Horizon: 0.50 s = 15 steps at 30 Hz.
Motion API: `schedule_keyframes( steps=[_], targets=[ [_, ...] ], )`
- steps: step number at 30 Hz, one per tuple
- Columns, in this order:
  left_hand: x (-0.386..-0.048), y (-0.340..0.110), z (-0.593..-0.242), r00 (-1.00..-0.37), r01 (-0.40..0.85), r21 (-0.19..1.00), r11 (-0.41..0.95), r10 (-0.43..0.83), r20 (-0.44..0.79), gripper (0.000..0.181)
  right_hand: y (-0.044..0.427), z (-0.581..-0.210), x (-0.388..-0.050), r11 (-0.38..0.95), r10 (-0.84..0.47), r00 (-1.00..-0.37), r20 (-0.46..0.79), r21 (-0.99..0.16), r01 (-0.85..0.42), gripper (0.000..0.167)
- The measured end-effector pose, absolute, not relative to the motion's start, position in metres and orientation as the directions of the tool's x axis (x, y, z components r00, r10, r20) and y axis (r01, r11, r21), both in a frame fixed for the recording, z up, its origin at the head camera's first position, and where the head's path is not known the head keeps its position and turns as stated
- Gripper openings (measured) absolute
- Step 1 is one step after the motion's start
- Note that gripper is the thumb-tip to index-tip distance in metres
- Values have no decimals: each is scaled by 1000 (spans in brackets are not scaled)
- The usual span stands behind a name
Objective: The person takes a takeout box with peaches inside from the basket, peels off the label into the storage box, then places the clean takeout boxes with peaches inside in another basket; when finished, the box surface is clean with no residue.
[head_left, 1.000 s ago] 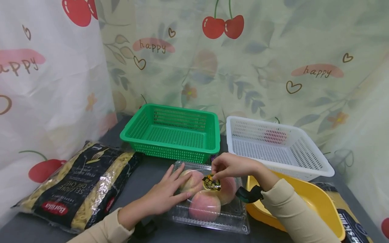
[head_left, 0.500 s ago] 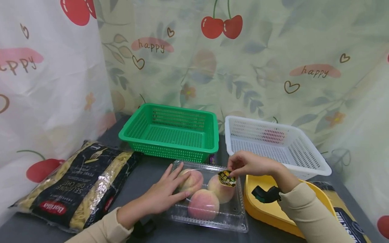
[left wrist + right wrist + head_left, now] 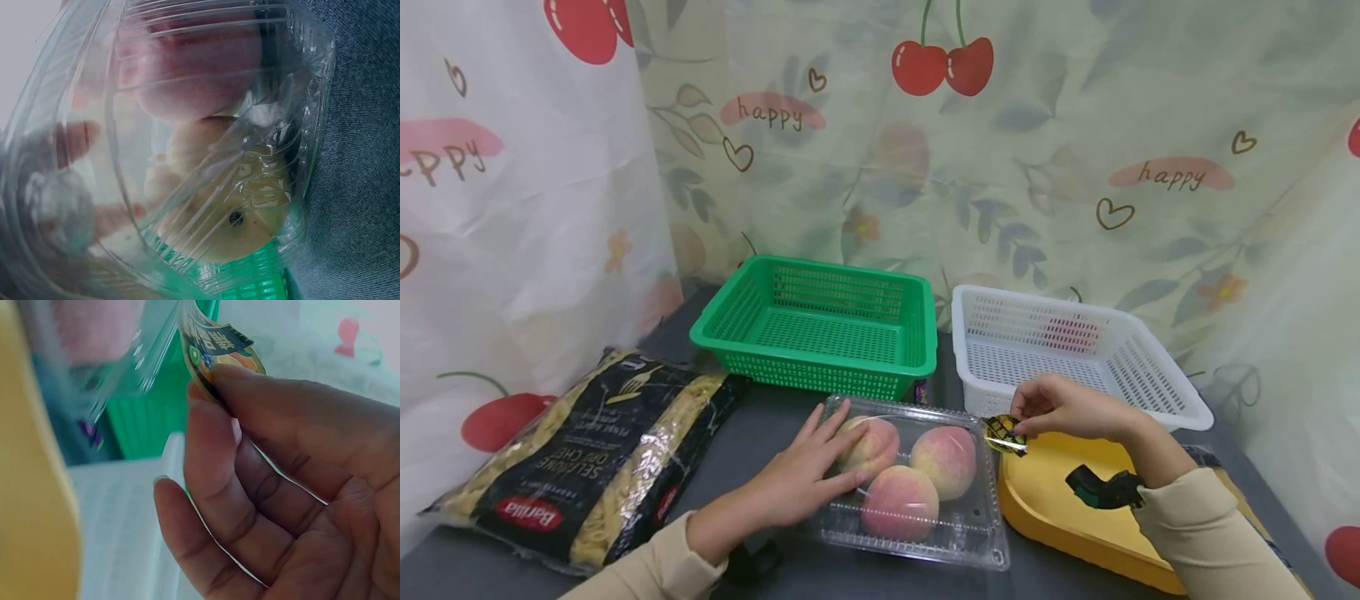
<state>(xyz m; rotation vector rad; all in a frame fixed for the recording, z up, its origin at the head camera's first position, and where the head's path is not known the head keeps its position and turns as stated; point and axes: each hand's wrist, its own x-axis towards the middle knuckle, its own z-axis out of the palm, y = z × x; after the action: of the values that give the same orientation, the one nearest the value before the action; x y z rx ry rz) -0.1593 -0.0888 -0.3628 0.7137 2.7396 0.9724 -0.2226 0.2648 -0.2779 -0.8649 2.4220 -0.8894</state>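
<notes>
A clear plastic clamshell box with three peaches inside lies in the middle of the table. My left hand rests on the box's left part, its fingers spread out. Between thumb and forefinger my right hand pinches a black and gold sticker, just off the box's right edge and over the yellow tray. In the right wrist view the sticker curls slightly at the fingertips. Through the plastic, the left wrist view shows the peaches close up.
A green basket and a white basket stand behind the box. At its right is a yellow tray, partly under my right arm. A black pasta bag lies at the left. A small purple item shows behind the box.
The sticker has come away from the box's lid, moving right with my right hand until over the yellow tray's edge. My left hand stays on the box.
</notes>
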Motion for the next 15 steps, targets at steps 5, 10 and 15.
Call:
schedule_keyframes(
  steps=[5,10,15],
  targets=[
    [-160,-89,-364,-876,384,628,676,481,18,61,287,-285,-224,604,-631,-762,-144,-707,-367,17],
    [-160,-89,-364,-875,385,627,678,483,16,62,310,-293,-220,616,-579,-802,-147,-723,-313,20],
    [-160,-89,-364,-878,380,630,677,479,15,62,329,-301,-219,619,-532,-829,-169,-746,-245,26]
  ],
)
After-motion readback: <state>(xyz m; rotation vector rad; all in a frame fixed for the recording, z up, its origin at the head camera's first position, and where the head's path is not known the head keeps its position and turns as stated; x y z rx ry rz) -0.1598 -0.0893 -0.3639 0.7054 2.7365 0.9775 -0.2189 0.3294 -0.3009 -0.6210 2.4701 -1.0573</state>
